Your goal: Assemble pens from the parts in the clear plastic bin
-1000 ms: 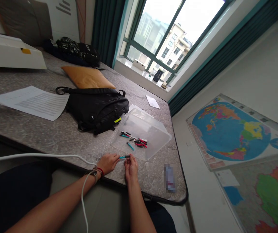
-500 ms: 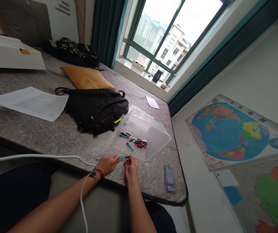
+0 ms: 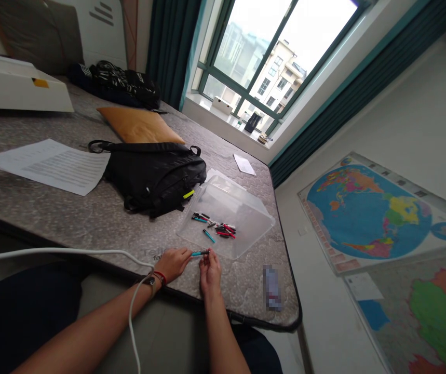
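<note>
A teal and black pen [image 3: 199, 253] is held level between my two hands, above the near edge of the mattress. My left hand [image 3: 174, 264] pinches its teal end. At the black end, the fingertips of my right hand [image 3: 211, 269] are closed on it, partly covering the tip. Just beyond my hands, a clear plastic box [image 3: 238, 200] lies with its opening toward me. Inside are a loose teal pen [image 3: 208, 235] and a pile of red, black and white pens [image 3: 226, 230]. Several more pens [image 3: 200, 216] lie at the left of the box.
A black backpack [image 3: 156, 174] lies left of the box, with a printed sheet [image 3: 57, 163] and brown envelope [image 3: 140, 124] near it. A white cable [image 3: 70, 251] crosses my left wrist. A blurred packet [image 3: 272, 288] sits at right on the mattress [image 3: 246, 291], near the map wall.
</note>
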